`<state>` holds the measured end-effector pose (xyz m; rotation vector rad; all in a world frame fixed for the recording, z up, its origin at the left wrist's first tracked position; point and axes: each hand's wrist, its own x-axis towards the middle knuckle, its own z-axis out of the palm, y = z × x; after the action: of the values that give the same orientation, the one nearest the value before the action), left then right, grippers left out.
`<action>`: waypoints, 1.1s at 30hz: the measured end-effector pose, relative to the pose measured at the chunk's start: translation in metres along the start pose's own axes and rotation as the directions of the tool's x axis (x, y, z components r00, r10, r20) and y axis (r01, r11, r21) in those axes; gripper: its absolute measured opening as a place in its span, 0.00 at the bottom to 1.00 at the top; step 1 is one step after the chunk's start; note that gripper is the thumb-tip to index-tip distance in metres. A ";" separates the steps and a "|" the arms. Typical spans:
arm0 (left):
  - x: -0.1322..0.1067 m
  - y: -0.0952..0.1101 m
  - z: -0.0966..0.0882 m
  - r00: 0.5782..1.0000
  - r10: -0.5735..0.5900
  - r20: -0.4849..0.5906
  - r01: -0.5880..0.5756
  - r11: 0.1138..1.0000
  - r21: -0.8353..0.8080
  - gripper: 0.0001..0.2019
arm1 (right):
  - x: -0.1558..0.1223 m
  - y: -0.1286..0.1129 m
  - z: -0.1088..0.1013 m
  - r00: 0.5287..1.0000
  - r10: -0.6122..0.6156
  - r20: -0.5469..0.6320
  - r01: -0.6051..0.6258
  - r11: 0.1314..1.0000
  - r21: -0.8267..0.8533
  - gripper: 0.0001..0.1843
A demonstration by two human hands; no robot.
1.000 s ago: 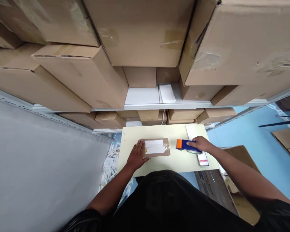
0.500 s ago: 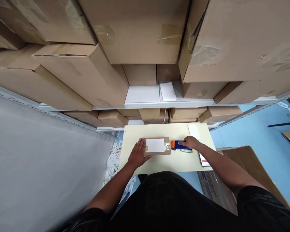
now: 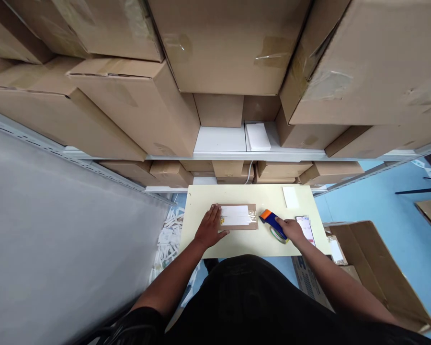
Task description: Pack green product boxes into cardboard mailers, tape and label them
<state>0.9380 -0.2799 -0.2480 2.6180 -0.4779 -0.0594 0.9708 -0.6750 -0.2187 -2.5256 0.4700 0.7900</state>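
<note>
A flat brown parcel (image 3: 250, 224) with a white label lies on the pale yellow table (image 3: 208, 199). My left hand (image 3: 209, 228) rests flat on the parcel's left end, fingers stretched out. My right hand (image 3: 291, 230) is closed round the handle of a blue and orange tape dispenser (image 3: 271, 220). The dispenser is tilted, its orange head just right of the parcel's taped right end, and its tape roll sits against the table. A phone (image 3: 305, 227) lies right beside my right hand.
A white slip (image 3: 290, 196) lies at the table's back right. Shelves packed with cardboard boxes (image 3: 219, 48) loom behind and overhead. An open carton (image 3: 373, 268) stands on the blue floor at right. White paper scraps (image 3: 167, 237) litter the floor at left, beside a grey wall.
My right hand brought the dispenser left to the parcel's right end, then drew it back toward me and tilted it. My left hand stayed on the parcel.
</note>
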 end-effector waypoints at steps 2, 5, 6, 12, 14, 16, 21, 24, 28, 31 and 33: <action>-0.002 -0.001 -0.001 1.000 -0.014 -0.018 0.013 0.998 -0.061 0.55 | -0.009 0.009 0.009 0.992 -0.039 -0.121 0.030 0.997 -0.076 0.37; -0.013 -0.005 0.003 0.987 -0.148 -0.069 0.130 0.967 -0.220 0.57 | -0.012 0.012 0.028 0.938 -0.202 -0.283 0.101 0.937 -0.336 0.32; -0.017 -0.008 0.006 0.973 -0.220 -0.071 0.189 0.935 -0.301 0.58 | -0.010 0.011 0.034 0.921 -0.249 -0.300 0.114 0.908 -0.403 0.30; -0.035 -0.026 0.034 0.868 -0.454 0.200 0.451 0.556 -0.698 0.52 | -0.005 0.005 0.063 0.922 -0.292 -0.253 0.140 0.863 -0.485 0.20; -0.031 -0.028 0.038 0.868 -0.429 0.250 0.454 0.485 -0.747 0.50 | -0.009 0.003 0.070 0.905 -0.301 -0.300 0.148 0.885 -0.441 0.22; -0.025 -0.027 0.039 0.874 -0.403 0.271 0.442 0.432 -0.786 0.50 | -0.015 -0.002 0.079 0.871 -0.385 -0.305 0.269 0.894 -0.359 0.31; -0.013 -0.016 0.025 0.859 -0.437 0.266 0.460 0.432 -0.775 0.47 | -0.022 -0.042 0.096 0.835 -0.522 -0.176 0.532 0.847 0.009 0.37; -0.005 -0.009 0.010 0.846 -0.483 0.225 0.488 0.534 -0.690 0.37 | -0.021 -0.076 0.091 0.884 -0.399 -0.245 0.427 0.901 0.076 0.24; 0.010 -0.004 -0.002 0.782 -0.560 0.274 0.607 0.582 -0.542 0.35 | -0.012 -0.104 0.075 0.894 -0.361 -0.264 0.379 0.925 0.018 0.23; 0.020 -0.003 0.000 0.723 -0.612 0.320 0.686 0.586 -0.430 0.35 | -0.001 -0.105 0.071 0.930 -0.331 -0.158 0.345 0.936 0.066 0.24; 0.023 -0.004 0.002 0.719 -0.616 0.322 0.693 0.601 -0.398 0.34 | 0.003 -0.093 0.070 0.932 -0.345 -0.109 0.358 0.924 0.137 0.24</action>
<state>0.9606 -0.2855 -0.2506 2.1258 0.4551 -0.5567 0.9828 -0.5619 -0.2431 -2.4053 0.0894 0.4927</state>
